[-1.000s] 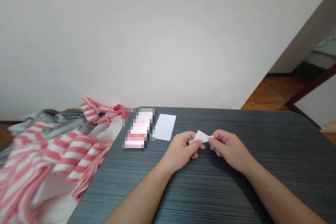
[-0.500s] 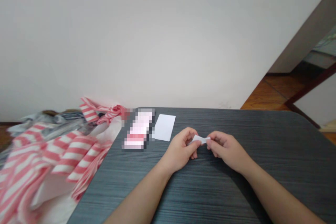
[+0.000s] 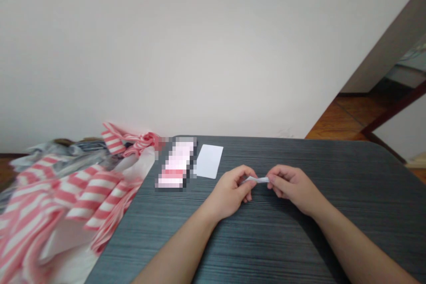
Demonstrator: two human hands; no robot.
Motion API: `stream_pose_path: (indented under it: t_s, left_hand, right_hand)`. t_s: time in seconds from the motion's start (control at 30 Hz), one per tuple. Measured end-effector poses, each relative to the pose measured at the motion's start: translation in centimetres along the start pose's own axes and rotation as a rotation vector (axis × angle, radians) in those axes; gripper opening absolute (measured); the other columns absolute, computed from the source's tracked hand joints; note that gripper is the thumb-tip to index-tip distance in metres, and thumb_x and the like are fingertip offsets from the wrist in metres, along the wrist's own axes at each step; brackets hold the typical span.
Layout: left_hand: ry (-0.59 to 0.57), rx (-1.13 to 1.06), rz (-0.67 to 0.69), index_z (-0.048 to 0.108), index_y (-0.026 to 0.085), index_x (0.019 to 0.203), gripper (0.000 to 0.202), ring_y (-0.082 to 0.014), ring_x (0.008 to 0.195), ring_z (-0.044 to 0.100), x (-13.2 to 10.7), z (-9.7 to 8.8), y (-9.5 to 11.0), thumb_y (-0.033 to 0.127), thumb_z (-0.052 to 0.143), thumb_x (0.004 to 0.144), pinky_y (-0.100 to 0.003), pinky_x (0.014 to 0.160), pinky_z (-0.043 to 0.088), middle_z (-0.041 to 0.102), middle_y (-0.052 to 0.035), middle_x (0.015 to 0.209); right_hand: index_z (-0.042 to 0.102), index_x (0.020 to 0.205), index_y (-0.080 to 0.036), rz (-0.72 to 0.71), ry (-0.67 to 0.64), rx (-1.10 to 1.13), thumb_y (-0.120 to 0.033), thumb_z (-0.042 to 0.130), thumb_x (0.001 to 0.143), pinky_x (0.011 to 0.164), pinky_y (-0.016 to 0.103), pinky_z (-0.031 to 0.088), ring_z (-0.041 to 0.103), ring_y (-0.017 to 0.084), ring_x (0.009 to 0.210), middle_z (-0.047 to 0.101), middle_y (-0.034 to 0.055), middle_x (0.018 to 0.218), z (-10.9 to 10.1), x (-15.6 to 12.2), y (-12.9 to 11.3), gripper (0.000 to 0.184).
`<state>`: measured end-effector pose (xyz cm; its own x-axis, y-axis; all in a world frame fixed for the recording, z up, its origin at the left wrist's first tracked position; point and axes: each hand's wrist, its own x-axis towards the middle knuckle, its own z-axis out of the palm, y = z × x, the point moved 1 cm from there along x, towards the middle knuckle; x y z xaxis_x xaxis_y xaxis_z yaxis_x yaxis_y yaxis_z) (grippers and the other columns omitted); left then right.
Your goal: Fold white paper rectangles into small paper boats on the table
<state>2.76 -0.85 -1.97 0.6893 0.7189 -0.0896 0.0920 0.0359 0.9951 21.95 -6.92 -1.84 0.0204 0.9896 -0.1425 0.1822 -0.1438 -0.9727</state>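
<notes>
A small strip of white paper point(image 3: 262, 180) is stretched between my two hands, just above the dark table. My left hand point(image 3: 231, 191) pinches its left part between thumb and fingers, and a folded bit shows behind the thumb. The right end is pinched by my right hand point(image 3: 293, 186), thumb against forefinger. The strip looks narrow and creased; parts of it are hidden by my fingers. Beyond my left hand, a white card or stack of paper point(image 3: 210, 161) lies flat on the table.
The dark wood-grain table point(image 3: 253, 248) reaches back to a pale wall point(image 3: 213, 49). A blurred-out object like a phone point(image 3: 176, 162) lies left of the white card. Pink-and-white striped cloth point(image 3: 96, 191) is heaped beyond the table's left edge.
My right hand has shifted slightly right, and the gap between my hands is a little wider. The paper now appears narrower and straighter between them.
</notes>
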Motion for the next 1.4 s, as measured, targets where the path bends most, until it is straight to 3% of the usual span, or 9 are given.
stream_pose_path:
  t_s: [0.4, 0.57, 0.73, 0.93, 1.1, 1.4]
  left_hand:
    - [-0.010, 0.221, 0.158, 0.071, 0.020, 0.097, 0.020, -0.0135, 0.070, 0.059, -0.2, -0.1, 0.5, 0.024, 0.053, 0.089, -0.023, 0.058, 0.048, 0.065, -0.0075, 0.101]
    - [0.036, 0.345, 0.250, 0.073, 0.020, 0.092, 0.016, -0.0192, 0.088, 0.062, 0.0, 0.0, 0.7, 0.021, 0.058, 0.086, -0.028, 0.078, 0.047, 0.070, -0.0069, 0.095]
    - [0.074, 0.361, 0.163, 0.073, 0.019, 0.089, 0.021, -0.0163, 0.073, 0.060, 0.0, 0.0, 0.5, 0.030, 0.056, 0.089, -0.024, 0.065, 0.044, 0.069, -0.0050, 0.082]
    - [0.144, 0.223, 0.017, 0.068, 0.017, 0.091, 0.024, -0.0119, 0.053, 0.051, 0.0, 0.1, 0.2, 0.038, 0.056, 0.087, -0.021, 0.051, 0.037, 0.058, 0.0019, 0.059]
    - [0.160, 0.170, -0.002, 0.066, 0.017, 0.091, 0.025, -0.0102, 0.048, 0.048, 0.1, 0.1, 0.0, 0.039, 0.055, 0.088, -0.020, 0.049, 0.035, 0.056, 0.0039, 0.055]
    - [0.144, 0.145, -0.022, 0.065, 0.017, 0.091, 0.025, -0.0093, 0.047, 0.047, 0.1, 0.1, 0.0, 0.039, 0.056, 0.088, -0.019, 0.046, 0.034, 0.054, 0.0043, 0.055]
  right_hand:
    - [0.058, 0.070, -0.018, 0.008, 0.054, 0.014, -0.035, 0.059, 0.086, 0.042, 0.021, 0.030, 0.042, 0.008, 0.042, 0.053, -0.0050, 0.053, 0.4, 0.4, 0.3, 0.024]
    - [0.057, 0.070, -0.019, 0.009, 0.058, 0.012, -0.037, 0.060, 0.086, 0.043, 0.021, 0.032, 0.043, 0.008, 0.043, 0.052, -0.0053, 0.051, 0.5, 0.4, 0.2, 0.024]
    - [0.058, 0.071, -0.018, 0.005, 0.035, -0.016, -0.039, 0.058, 0.088, 0.045, 0.021, 0.035, 0.045, 0.009, 0.044, 0.054, -0.0042, 0.055, 0.6, 0.5, 0.5, 0.026]
    - [0.061, 0.089, -0.021, -0.217, 0.153, -0.091, -0.032, 0.058, 0.089, 0.051, 0.025, 0.042, 0.053, 0.013, 0.055, 0.057, -0.0011, 0.069, 0.5, -0.1, 0.0, 0.011]
    - [0.072, 0.090, -0.024, -0.544, 0.168, -0.434, -0.024, 0.060, 0.089, 0.064, 0.030, 0.047, 0.061, 0.019, 0.075, 0.063, 0.0067, 0.093, 0.3, -0.9, -1.1, 0.012]
    - [0.075, 0.104, -0.025, -0.632, 0.135, -0.536, -0.021, 0.058, 0.092, 0.076, 0.032, 0.052, 0.064, 0.020, 0.087, 0.065, 0.0078, 0.100, 0.6, -0.5, -0.6, 0.022]
